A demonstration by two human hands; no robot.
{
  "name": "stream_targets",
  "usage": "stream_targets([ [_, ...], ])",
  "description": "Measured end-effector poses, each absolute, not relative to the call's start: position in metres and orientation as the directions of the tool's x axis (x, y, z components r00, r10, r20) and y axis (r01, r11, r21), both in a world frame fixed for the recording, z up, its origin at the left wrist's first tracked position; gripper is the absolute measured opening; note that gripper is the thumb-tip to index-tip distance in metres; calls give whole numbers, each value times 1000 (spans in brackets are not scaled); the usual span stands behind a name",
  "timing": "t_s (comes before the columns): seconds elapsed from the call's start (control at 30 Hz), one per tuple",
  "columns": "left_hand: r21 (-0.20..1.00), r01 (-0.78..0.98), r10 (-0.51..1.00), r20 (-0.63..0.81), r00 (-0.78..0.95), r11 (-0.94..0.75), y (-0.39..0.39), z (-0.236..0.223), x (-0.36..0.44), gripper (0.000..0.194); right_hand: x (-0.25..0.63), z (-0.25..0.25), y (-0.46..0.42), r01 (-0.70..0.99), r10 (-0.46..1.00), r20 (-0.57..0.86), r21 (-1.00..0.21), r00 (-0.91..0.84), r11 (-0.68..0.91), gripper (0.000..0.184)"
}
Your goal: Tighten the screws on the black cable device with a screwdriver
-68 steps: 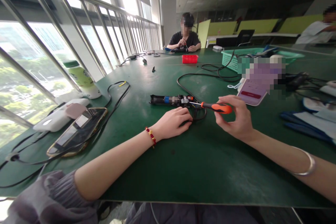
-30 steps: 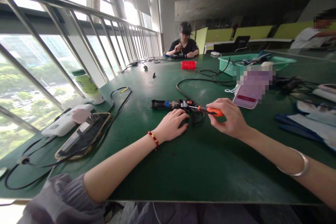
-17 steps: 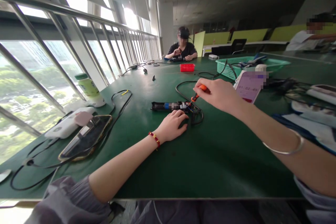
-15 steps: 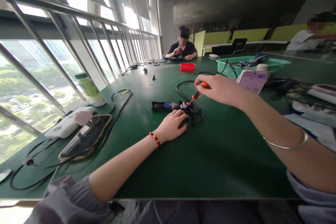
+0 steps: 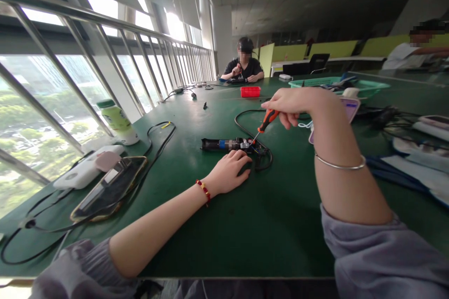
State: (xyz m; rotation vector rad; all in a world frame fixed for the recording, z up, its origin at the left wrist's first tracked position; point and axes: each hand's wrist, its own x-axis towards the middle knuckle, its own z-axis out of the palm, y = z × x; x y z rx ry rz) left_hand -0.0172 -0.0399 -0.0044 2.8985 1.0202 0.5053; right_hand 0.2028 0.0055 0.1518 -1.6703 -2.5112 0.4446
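Note:
A dark, tube-shaped device (image 5: 224, 144) with exposed wiring at its right end lies on the green table (image 5: 266, 215). My left hand (image 5: 229, 172) rests just in front of it, fingers curled over a small dark part by the cable loop. My right hand (image 5: 298, 105) is raised above the device and grips an orange-handled screwdriver (image 5: 267, 120), held steeply with its tip down on the wired end.
A phone (image 5: 107, 188) and white power bank (image 5: 84, 171) lie at the left beside a green-capped bottle (image 5: 117, 121). Black cables (image 5: 157, 138) cross the table. A red box (image 5: 250, 91), a green basket (image 5: 365, 85) and a propped phone (image 5: 349, 106) stand farther back. Two other people sit beyond.
My right hand lifted from table level and swung over the device, turning the screwdriver from nearly flat to steeply tip-down. My left hand stayed put.

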Motion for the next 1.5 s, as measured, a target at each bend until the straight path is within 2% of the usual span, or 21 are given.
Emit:
stream_targets([
  [0.17,126,603,612,278,741,-788,-40,-5,-18,33,204,157,-7,883,907,-60,-262,-417,389,33],
  [0.3,117,607,613,273,741,-786,-40,-5,-18,31,200,165,-23,941,944,-118,-189,-307,283,43],
  [0.37,114,607,612,274,742,-786,-40,-5,-18,32,196,167,-28,953,950,-172,-205,-259,222,38],
  [0.5,112,609,614,271,741,-785,-40,-4,-18,32,186,167,-33,967,947,-286,-243,-144,73,52],
  [0.67,109,610,613,274,741,-785,-40,-5,-18,31,180,170,-38,953,947,-237,-260,-218,155,36],
  [0.8,103,609,610,278,742,-787,-40,-5,-18,32,178,172,-41,968,954,-197,-162,-224,194,39],
  [0.9,89,617,614,284,737,-782,-40,-5,-18,31,176,172,-42,977,959,-214,-142,-187,159,24],
  [0.93,84,620,614,290,734,-780,-41,-5,-18,30,175,171,-42,977,956,-235,-163,-177,141,26],
  [1.03,81,619,611,304,731,-781,-41,-5,-18,29,172,169,-42,970,947,-286,-228,-144,78,51],
  [1.07,82,619,611,305,731,-781,-42,-4,-17,29,171,169,-42,969,948,-288,-238,-137,67,54],
  [1.2,97,636,633,295,716,-765,-43,-4,-17,29,170,170,-45,962,950,-251,-241,-187,126,35],
  [1.33,99,646,644,280,712,-757,-44,-3,-16,29,171,171,-46,972,959,-214,-184,-185,146,39],
  [1.4,90,647,644,277,713,-757,-45,-2,-16,30,170,169,-45,963,950,-241,-226,-199,145,37],
  [1.5,80,647,641,276,716,-758,-45,-2,-15,31,166,165,-44,953,939,-279,-277,-202,122,51],
])
